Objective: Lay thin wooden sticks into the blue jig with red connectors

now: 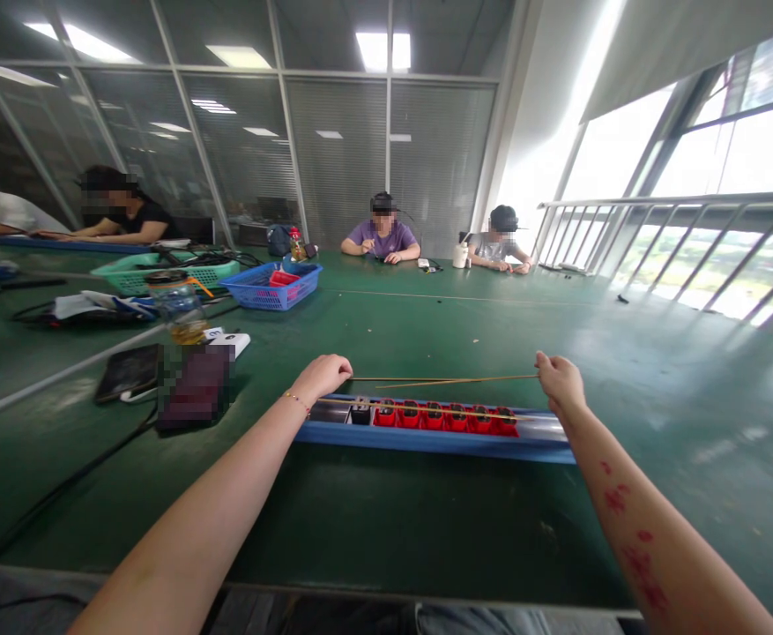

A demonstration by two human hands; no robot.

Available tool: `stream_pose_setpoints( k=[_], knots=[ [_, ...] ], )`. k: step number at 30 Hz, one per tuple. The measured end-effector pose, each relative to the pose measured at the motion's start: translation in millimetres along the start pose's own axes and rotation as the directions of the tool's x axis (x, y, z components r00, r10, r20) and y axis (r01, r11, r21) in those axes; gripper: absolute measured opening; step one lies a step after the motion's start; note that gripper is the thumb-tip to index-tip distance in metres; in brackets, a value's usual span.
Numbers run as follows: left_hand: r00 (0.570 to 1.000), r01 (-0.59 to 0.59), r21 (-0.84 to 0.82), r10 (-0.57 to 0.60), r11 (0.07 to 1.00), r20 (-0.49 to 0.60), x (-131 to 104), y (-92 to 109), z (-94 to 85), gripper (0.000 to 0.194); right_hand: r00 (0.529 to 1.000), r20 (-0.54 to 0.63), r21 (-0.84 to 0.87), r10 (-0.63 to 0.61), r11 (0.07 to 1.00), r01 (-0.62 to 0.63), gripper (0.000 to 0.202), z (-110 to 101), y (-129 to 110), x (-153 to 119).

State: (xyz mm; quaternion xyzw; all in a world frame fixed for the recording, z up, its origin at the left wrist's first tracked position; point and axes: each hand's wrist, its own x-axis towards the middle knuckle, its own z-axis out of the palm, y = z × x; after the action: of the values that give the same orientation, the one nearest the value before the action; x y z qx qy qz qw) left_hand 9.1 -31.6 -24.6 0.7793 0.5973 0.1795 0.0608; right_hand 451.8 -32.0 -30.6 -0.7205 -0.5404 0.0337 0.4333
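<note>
My left hand (323,377) is closed on one end of a thin tan stick (399,379). Opposite it, my right hand (561,381) pinches the far end of another thin tan stick (498,379). The two sticks overlap between my hands, just beyond a long blue tray (426,438). Inside this tray stand several red blocks (434,420) with dark tops in a row, and one black block (360,412) at their left. A further thin stick (419,409) lies lengthwise across the row. Both wrists are close to the tray's ends.
On the left are a blue basket (273,289), a green basket (118,275), a glass jar (184,313), a phone (128,372) and a dark pixelated item (194,388) near a cable. Several people sit around the green table (624,353). A railing (683,251) runs along the right.
</note>
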Motion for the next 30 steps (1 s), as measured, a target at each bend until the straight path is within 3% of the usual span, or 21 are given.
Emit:
stream_pose_setpoints(
  k=[2,4,9,12,14,19,23,26,30],
  knots=[
    [1.000,0.000,-0.007,-0.001,1.000,-0.006,0,1,-0.7,0.017,0.998,0.066,-0.064,0.014,0.998,-0.009,0.052,6,-7,-1],
    [1.000,-0.002,-0.018,0.001,1.000,-0.015,-1,2,-1.4,0.016,0.978,0.208,-0.093,-0.028,0.994,0.048,0.051,11,-15,-5],
    [0.997,-0.019,-0.069,0.015,0.997,-0.071,-3,8,-5.5,0.018,0.838,0.505,0.035,-0.205,0.975,0.218,0.045,14,-25,-14],
    [0.991,-0.037,-0.116,0.021,0.993,-0.133,-8,15,-12.5,0.025,0.759,0.598,0.053,-0.258,0.958,0.283,0.037,17,-27,-15],
    [0.987,-0.051,-0.146,0.028,0.988,-0.161,-13,21,-20.8,0.029,0.732,0.618,0.006,-0.286,0.933,0.360,0.031,19,-30,-14],
    [0.992,-0.105,-0.195,0.088,0.975,-0.091,-36,39,-53.6,0.027,0.727,0.609,-0.118,-0.317,0.870,0.478,0.018,26,-46,-13],
    [0.964,-0.136,-0.270,0.190,0.953,0.185,-58,54,-75.2,0.019,0.729,0.586,-0.166,-0.353,0.828,0.535,0.013,32,-52,-15],
    [0.948,-0.124,-0.242,0.187,0.962,0.258,-67,61,-77.5,0.017,0.742,0.566,-0.151,-0.358,0.840,0.521,0.012,36,-49,-16],
    [0.961,-0.116,-0.204,0.162,0.972,0.226,-68,62,-69.7,0.011,0.757,0.562,-0.126,-0.332,0.871,0.475,0.012,37,-41,-14]
  ],
)
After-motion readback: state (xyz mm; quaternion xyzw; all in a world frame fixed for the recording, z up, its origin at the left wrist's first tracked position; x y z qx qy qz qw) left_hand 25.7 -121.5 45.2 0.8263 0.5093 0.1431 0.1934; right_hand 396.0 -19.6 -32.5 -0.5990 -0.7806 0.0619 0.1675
